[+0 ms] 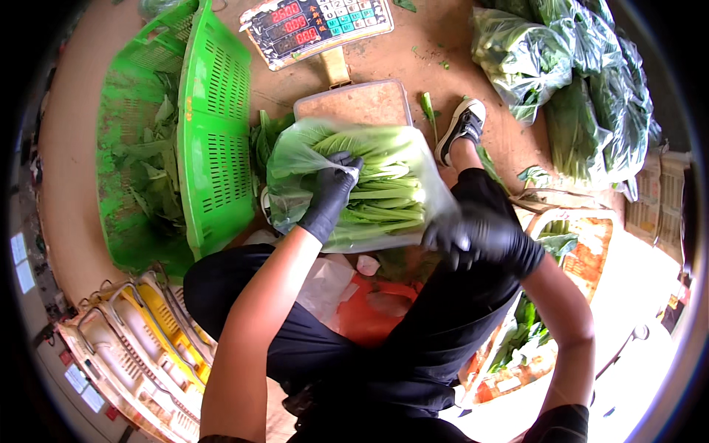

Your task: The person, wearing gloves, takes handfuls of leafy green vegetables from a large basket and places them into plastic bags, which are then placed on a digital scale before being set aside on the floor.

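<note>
A clear plastic bag (295, 159) full of long-stemmed leafy greens (388, 193) lies in front of me, over the near part of a scale's platform (354, 102). My left hand (336, 190), in a black glove, is closed on the bag's film above the stems. At the bag's lower right corner is my right hand (480, 238), also in a black glove. Motion smears its fingers, so whether they grip the film cannot be made out. It hovers over my bent right knee.
A green slatted crate (214, 140) with loose leaves stands at left, near stacked crates (140, 332). The scale's display (317, 28) is beyond the platform. Bagged greens (524, 59) lie at far right. An orange-lined crate (591, 258) with leaves sits beside my right leg.
</note>
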`<action>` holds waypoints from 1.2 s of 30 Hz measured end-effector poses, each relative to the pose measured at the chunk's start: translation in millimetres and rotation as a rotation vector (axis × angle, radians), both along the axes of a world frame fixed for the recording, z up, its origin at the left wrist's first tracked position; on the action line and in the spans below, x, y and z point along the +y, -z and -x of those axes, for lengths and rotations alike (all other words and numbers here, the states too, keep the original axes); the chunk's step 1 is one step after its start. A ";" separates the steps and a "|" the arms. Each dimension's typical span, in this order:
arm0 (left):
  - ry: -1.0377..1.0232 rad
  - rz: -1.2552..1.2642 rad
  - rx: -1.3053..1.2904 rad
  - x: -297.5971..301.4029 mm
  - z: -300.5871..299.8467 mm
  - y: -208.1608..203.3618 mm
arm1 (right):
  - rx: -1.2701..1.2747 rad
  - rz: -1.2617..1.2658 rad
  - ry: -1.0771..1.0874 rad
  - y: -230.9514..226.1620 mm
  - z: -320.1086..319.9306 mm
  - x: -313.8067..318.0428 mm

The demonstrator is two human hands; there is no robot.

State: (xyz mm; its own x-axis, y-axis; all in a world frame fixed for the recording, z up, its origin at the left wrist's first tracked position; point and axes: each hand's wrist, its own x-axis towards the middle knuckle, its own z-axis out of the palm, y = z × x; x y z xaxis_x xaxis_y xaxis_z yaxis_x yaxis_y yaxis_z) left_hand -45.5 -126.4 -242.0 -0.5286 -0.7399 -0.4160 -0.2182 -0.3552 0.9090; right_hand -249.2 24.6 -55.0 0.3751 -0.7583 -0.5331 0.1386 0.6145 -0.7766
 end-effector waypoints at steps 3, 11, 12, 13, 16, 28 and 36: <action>0.184 0.487 -0.256 22.4 7.5 -11.9 | -0.070 0.098 0.171 -34.3 -30.3 -18.0; 0.497 0.117 0.093 40.2 -34.2 -110.3 | 0.488 0.742 -0.396 25.1 -114.8 -100.7; 0.515 0.039 0.125 34.0 -36.4 -112.1 | 0.534 0.760 -0.443 32.1 -109.5 -101.8; 0.531 -0.026 0.140 27.9 -38.7 -113.2 | 0.571 0.783 -0.492 33.5 -105.8 -107.2; 0.569 -0.179 0.183 10.6 -34.1 -122.1 | 0.690 0.924 -0.527 29.1 -89.5 -116.6; 0.778 0.827 -0.198 -30.3 -54.2 -137.8 | 0.643 0.859 -0.173 74.3 -17.9 -69.8; 0.390 -0.225 0.045 -45.5 22.5 -163.0 | 0.960 0.891 0.012 70.2 -48.7 -54.0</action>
